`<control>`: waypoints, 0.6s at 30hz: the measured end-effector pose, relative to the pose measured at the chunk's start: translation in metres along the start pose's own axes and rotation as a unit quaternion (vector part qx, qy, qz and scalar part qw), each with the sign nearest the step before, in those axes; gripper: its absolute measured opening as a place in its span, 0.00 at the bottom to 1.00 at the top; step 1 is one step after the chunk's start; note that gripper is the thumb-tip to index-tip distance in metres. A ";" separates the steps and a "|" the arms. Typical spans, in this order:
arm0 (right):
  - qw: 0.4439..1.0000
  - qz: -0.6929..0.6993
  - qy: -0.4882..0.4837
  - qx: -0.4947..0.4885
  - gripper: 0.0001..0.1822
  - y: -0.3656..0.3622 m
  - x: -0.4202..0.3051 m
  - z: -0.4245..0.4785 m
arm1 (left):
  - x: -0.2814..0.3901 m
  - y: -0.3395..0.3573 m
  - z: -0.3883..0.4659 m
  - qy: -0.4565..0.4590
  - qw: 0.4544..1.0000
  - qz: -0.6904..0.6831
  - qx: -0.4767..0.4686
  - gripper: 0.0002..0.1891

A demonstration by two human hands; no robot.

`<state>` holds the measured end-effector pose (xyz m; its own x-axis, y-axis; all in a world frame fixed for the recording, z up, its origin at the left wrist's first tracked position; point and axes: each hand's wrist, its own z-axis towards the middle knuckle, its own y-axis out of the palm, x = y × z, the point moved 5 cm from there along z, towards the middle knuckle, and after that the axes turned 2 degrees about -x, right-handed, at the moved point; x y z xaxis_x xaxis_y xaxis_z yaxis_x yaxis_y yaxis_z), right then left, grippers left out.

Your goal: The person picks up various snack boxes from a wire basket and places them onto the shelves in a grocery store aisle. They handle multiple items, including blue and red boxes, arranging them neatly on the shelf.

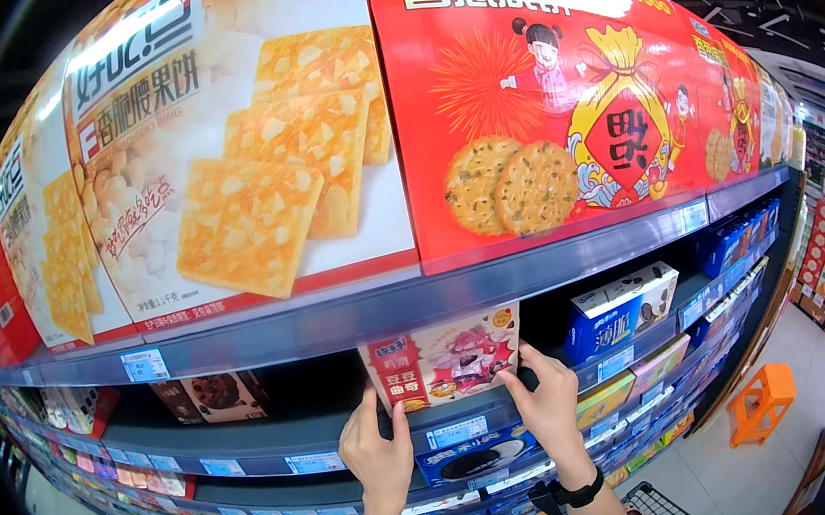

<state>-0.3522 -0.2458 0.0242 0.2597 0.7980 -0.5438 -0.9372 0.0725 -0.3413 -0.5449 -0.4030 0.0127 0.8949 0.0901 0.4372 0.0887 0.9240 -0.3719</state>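
A cream and red cookie box (445, 363) with a cartoon figure printed on its front sits upright at the front of a grey metal shelf, below the top shelf. My left hand (379, 442) grips its left edge, thumb on the front face. On the opposite edge is my right hand (547, 394), its thumb also against the front and the fingers around the side. Each wrist wears a black strap. Right of the box stands a blue and white biscuit box (622, 311). Beneath it, one shelf down, lies a blue cookie box (475, 456).
Large white cracker cartons (240, 125) and red cracker cartons (546, 92) fill the top shelf. A brown cookie box (208, 398) stands farther left. On the aisle floor is an orange plastic stool (762, 405); a wire shopping cart (654, 507) is at lower right.
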 end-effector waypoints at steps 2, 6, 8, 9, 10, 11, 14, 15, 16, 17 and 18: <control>1.000 -0.001 0.004 0.001 0.22 0.000 0.001 -0.001 | 0.001 -0.001 0.001 -0.003 1.000 -0.003 -0.001 0.23; 1.000 -0.011 -0.015 0.017 0.23 -0.001 -0.001 -0.001 | 0.005 -0.004 0.003 -0.012 1.000 -0.018 -0.005 0.23; 1.000 -0.011 -0.011 0.021 0.23 -0.001 0.001 -0.002 | 0.006 -0.004 0.004 -0.016 1.000 -0.024 -0.010 0.23; 1.000 -0.010 -0.010 0.023 0.23 -0.001 0.001 -0.002 | 0.005 -0.005 0.003 -0.019 0.999 -0.026 -0.011 0.23; 1.000 -0.012 -0.009 0.021 0.23 -0.001 0.000 -0.003 | 0.004 -0.005 0.002 -0.021 0.999 -0.028 -0.012 0.23; 1.000 -0.015 -0.008 0.019 0.24 -0.001 -0.001 -0.003 | 0.003 -0.005 0.001 -0.022 0.999 -0.029 -0.016 0.23; 1.000 -0.012 0.005 0.009 0.24 -0.001 -0.004 -0.004 | 0.001 -0.008 -0.001 -0.014 0.999 -0.032 -0.016 0.24; 1.000 -0.009 0.011 0.004 0.24 -0.001 -0.004 -0.005 | 0.002 -0.009 -0.001 -0.005 0.999 -0.032 -0.010 0.24; 1.000 -0.015 0.003 0.011 0.25 -0.001 -0.006 -0.006 | 0.003 -0.011 -0.001 0.005 0.999 -0.033 -0.003 0.24; 1.000 -0.020 -0.005 0.019 0.26 -0.001 -0.007 -0.006 | 0.004 -0.013 -0.001 0.002 0.999 -0.041 0.003 0.24; 0.999 -0.029 -0.013 0.025 0.26 -0.001 -0.007 -0.007 | 0.006 -0.015 -0.003 -0.002 0.999 -0.053 0.007 0.24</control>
<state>-0.3511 -0.2558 0.0232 0.3081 0.8065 -0.5046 -0.9316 0.1483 -0.3317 -0.5394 -0.4175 0.0192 0.8794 -0.0064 0.4761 0.1757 0.9338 -0.3118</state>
